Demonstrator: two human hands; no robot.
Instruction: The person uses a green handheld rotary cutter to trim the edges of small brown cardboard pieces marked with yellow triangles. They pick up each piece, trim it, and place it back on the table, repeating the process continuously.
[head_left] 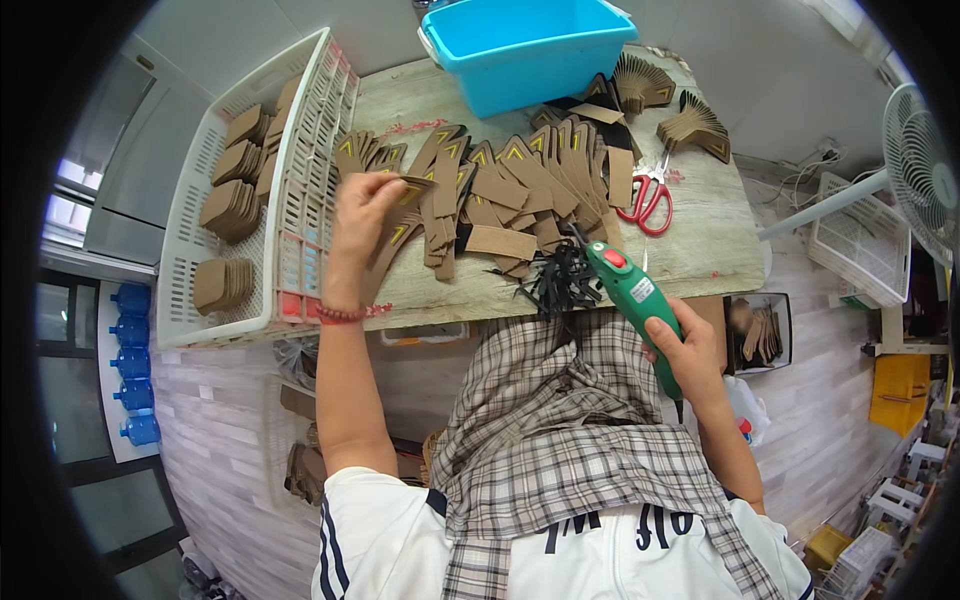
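Observation:
My right hand [690,355] is wrapped round a green handheld electric tool [640,295] with a red button. Its thin metal tip points at a heap of black strips [562,280] on the table's near edge. Over the left part of the table, my left hand [368,205] pinches a brown curved piece [412,188] by its end. Below and beyond it, many similar brown pieces with yellow angled marks [515,165] lie in overlapping rows. Red-handled scissors [650,203] lie to the right of them.
A white slatted crate [290,190] at the left holds stacks of brown pieces [230,210]. A blue tub [530,55] stands at the table's back. Fanned brown pieces [695,128] lie far right. A white fan [918,160] stands beyond the table [715,230].

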